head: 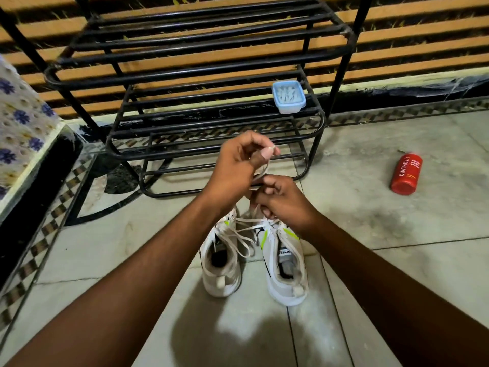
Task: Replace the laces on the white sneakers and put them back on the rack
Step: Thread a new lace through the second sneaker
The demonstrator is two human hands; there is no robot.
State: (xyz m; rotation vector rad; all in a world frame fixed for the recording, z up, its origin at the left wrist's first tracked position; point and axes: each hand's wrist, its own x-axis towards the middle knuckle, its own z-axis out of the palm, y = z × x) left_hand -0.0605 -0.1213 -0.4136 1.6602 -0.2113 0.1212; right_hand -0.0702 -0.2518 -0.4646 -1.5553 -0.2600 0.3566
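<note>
The left hand [235,165] and right hand [283,200] each pinched a flat white lace [262,169] above the white fabric sneakers [276,287]. The lacing seemed unfinished, and the black metal-bar rack [211,120] was yet to receive them.

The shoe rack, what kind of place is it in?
Probably a home's entryway or porch: the black metal shoe rack stands on a tiled floor by the wall, white sneakers sit before it, and a red bottle lies nearby.

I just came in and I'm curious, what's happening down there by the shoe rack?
A person is working a lace on white sneakers that stand on the tiled floor before the black rack. The left hand pinches the lace near its tip, held up; the right hand grips it lower, just above the shoes. The sneakers are not yet on the rack.
</note>
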